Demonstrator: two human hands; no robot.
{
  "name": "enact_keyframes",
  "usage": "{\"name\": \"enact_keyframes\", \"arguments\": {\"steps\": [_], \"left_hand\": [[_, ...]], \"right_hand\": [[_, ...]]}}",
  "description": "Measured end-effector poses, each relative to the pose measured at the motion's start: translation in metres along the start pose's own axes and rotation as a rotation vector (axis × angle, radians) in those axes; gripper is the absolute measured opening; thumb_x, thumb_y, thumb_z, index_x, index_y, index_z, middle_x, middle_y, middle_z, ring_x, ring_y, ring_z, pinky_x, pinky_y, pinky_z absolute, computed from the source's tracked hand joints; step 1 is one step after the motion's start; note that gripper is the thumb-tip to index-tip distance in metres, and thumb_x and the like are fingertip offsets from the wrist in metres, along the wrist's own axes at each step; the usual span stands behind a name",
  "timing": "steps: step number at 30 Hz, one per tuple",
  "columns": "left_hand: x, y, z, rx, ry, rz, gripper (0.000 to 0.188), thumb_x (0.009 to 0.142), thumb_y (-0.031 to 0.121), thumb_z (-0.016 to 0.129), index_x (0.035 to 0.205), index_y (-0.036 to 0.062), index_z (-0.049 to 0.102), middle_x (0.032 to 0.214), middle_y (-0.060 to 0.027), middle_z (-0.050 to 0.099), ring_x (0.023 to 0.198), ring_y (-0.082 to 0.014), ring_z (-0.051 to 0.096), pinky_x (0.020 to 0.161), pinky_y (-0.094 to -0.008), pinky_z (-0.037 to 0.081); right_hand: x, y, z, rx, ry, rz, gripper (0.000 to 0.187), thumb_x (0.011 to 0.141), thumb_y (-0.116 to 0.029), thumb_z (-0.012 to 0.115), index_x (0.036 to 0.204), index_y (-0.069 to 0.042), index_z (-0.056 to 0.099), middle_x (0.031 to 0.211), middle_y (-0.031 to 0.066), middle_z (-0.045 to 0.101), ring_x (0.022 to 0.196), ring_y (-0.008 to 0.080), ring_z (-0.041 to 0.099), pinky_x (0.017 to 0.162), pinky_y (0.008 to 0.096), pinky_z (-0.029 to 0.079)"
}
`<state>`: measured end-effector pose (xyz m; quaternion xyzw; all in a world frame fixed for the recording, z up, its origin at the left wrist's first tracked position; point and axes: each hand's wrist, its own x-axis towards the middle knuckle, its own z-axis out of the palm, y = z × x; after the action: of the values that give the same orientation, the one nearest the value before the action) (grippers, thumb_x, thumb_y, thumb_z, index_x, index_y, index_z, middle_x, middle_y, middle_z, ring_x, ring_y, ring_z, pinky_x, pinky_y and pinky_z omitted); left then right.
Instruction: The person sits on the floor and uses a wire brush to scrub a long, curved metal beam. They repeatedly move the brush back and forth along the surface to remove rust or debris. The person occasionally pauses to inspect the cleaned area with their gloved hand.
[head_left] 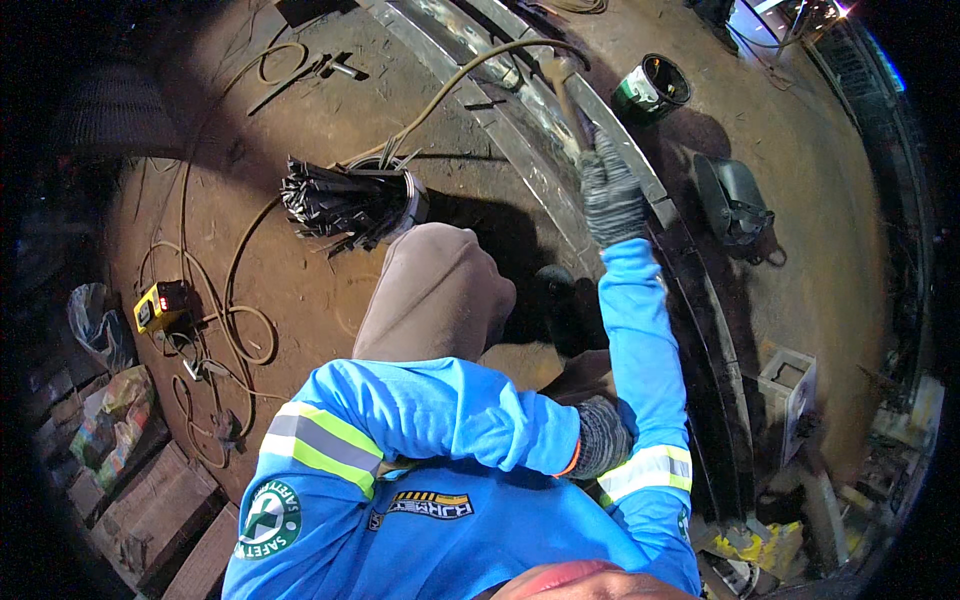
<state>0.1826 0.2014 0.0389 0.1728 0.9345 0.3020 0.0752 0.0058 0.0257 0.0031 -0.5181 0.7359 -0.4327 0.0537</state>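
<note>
My right hand point(612, 195), in a grey knit glove, reaches forward over a long curved steel beam point(520, 155). Its fingers wrap round the handle of a hammer point(572, 105), whose head lies over the far part of the beam. Across my chest, my left hand point(603, 437), also gloved, is tucked against my right arm near the elbow; its fingers are hidden. Left of the beam, beside my bent knee point(435, 285), a bucket point(414, 205) is packed with dark flat metal strips point(340, 200).
Right of the beam are a white-and-green bucket point(640, 92), a dark welding mask point(735, 200) and a pale box point(787, 375). Cables point(232, 270) loop over the floor at left, near a yellow device point(162, 306). Wooden blocks point(155, 505) lie lower left.
</note>
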Motion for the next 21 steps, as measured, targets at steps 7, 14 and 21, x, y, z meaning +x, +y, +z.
{"name": "enact_keyframes", "arguments": {"steps": [7, 14, 21], "left_hand": [[0.003, -0.004, 0.018, 0.012, 0.052, -0.047, 0.015, 0.061, 0.017, 0.065, 0.072, 0.0091, 0.07, 0.074, -0.0107, 0.067, 0.068, -0.0274, 0.066, 0.051, -0.0426, 0.049], [-0.002, 0.0, -0.009, 0.074, -0.09, 0.024, 0.02, 0.06, 0.017, 0.065, 0.077, 0.0088, 0.07, 0.075, -0.011, 0.066, 0.065, -0.0269, 0.065, 0.048, -0.0438, 0.048], [-0.01, 0.002, -0.001, 0.004, -0.025, 0.023, 0.014, 0.063, 0.017, 0.064, 0.073, 0.0088, 0.07, 0.069, -0.0088, 0.065, 0.062, -0.0262, 0.065, 0.045, -0.0423, 0.047]], "right_hand": [[0.002, -0.003, 0.006, -0.069, -0.21, 0.219, 0.037, 0.091, -0.025, 0.051, 0.12, -0.003, 0.053, 0.117, 0.0233, 0.054, 0.108, 0.0372, 0.053, 0.094, 0.0398, 0.041], [-0.013, 0.066, 0.015, -0.199, -0.212, 0.289, 0.032, 0.093, -0.021, 0.047, 0.118, -0.001, 0.054, 0.109, 0.0155, 0.06, 0.104, 0.0297, 0.055, 0.094, 0.0372, 0.04], [0.001, 0.011, 0.003, 0.093, 0.13, -0.039, 0.028, 0.091, -0.017, 0.053, 0.11, 0.002, 0.057, 0.102, 0.0225, 0.062, 0.092, 0.0334, 0.06, 0.084, 0.0359, 0.046]]}}
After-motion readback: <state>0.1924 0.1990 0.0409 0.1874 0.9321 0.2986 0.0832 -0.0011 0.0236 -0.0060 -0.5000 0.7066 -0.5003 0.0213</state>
